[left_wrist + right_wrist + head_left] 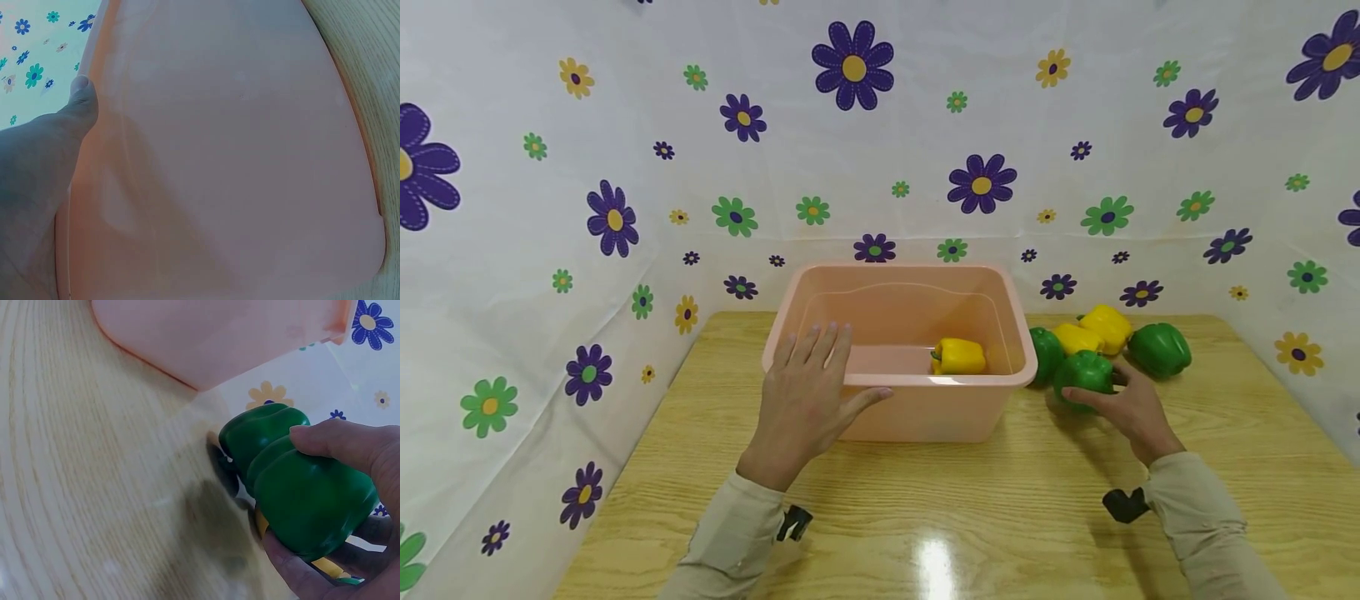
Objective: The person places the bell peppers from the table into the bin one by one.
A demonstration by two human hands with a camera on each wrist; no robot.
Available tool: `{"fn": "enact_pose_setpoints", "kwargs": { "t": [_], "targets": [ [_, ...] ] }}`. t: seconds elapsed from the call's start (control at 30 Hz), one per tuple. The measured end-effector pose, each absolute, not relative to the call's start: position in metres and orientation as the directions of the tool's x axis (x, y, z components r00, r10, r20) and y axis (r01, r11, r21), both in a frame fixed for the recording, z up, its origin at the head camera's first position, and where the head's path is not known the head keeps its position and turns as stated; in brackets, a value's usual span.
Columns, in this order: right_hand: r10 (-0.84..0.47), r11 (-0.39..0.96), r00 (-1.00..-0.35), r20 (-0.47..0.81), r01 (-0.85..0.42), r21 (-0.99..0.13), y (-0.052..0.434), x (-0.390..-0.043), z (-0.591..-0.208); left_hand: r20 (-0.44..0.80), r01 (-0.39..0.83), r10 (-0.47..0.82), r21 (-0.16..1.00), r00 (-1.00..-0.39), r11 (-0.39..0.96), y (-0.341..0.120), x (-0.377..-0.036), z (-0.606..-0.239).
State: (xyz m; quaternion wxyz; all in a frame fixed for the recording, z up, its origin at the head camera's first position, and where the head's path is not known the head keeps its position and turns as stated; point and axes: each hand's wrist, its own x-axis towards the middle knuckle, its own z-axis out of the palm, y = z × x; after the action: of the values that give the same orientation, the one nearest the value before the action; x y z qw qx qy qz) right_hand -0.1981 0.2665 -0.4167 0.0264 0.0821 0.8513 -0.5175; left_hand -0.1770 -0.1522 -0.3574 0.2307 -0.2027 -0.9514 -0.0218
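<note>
A green pepper (1084, 377) is gripped by the right hand (1131, 408), with the thumb and the fingers clamped round its sides; whether it is lifted from the wooden table (880, 508) cannot be told. It is held to the right of the pink tub (925, 412), outside it. The left hand (805, 392) is laid at the left part of the tub's near rim, its fingers stretched straight and slightly parted, and the thumb is set against the rim, as is shown in the left wrist view. One yellow pepper (961, 357) is contained in the tub, toward its right end. Behind the held pepper, a second green pepper (1043, 354) is placed just beside the tub, and two more yellow peppers (1107, 327) are grouped next to it. A third green pepper (1161, 350) is seen farther right. The table is backed by a white flowered cloth (910, 121)
</note>
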Motion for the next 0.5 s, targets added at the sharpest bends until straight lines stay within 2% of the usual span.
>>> {"fn": "enact_pose_setpoints", "kwargs": {
  "t": [0.5],
  "targets": [
    [0.109,0.454,-0.989,-0.103,0.142,-0.880,0.263,-0.198,-0.400,0.438,0.392,0.373,-0.050,-0.818,0.919,-0.152,-0.178,-0.359]
  ]
}}
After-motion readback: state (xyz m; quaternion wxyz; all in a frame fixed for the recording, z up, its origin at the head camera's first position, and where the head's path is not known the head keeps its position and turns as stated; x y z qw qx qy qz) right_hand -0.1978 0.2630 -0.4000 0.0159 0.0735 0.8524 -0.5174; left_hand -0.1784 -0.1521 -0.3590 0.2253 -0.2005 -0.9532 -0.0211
